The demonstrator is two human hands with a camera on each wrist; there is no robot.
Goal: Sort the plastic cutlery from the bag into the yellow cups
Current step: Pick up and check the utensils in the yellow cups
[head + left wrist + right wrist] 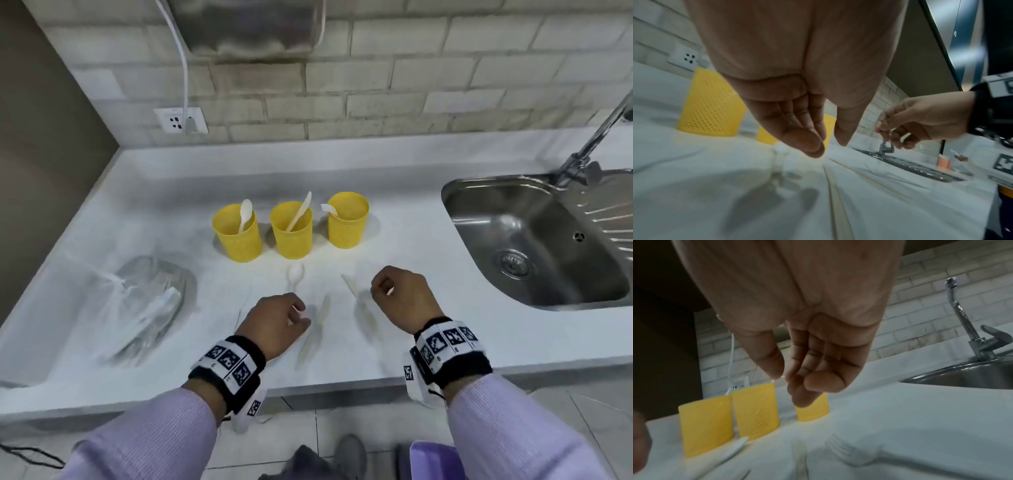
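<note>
Three yellow cups stand in a row at the back of the counter: the left cup (238, 233) holds a spoon, the middle cup (291, 229) a knife, the right cup (347, 219) a fork. In front of them lie a loose white spoon (295, 275) and two knives (315, 329) (359, 301). My left hand (301, 313) hovers just below the spoon, fingers loosely bent and empty (828, 146). My right hand (380, 291) hangs right of the knives, relaxed and empty (789, 386), above a blurred fork (851, 449). The clear plastic bag (147, 301) lies at the left.
A steel sink (534, 240) with a faucet (589, 144) takes up the right side. A wall socket (180, 120) with a white cable sits behind the cups. The counter's front edge (342, 383) runs just under my wrists.
</note>
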